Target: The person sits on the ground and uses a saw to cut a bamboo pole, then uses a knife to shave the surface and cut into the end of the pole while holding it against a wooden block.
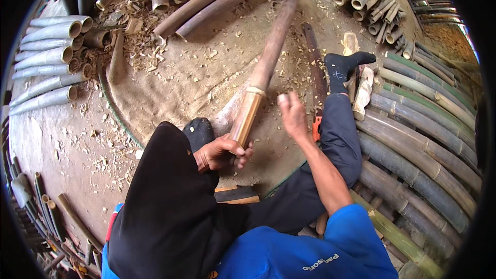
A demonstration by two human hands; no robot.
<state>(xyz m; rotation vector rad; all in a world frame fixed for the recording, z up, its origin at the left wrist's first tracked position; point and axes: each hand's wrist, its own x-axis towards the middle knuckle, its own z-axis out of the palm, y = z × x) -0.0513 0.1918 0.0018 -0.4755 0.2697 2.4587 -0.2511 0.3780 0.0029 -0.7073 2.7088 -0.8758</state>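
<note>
Left hand [219, 154] clamps bamboo pole [258, 80] at its near end. Right hand [292, 115] hovers just beside pole, apart from it; blurred, prob. open.

The right hand [292, 115] is motion-blurred; its fingers cannot be told apart.

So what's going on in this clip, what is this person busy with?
A person sits on a mat strewn with wood shavings, legs stretched out, amid stacked bamboo poles. The left hand grips the near end of a long bamboo pole, whose near section is pale and peeled. The right hand is raised beside it, open, blurred and empty. A cut bamboo pile lies to the left.
</note>
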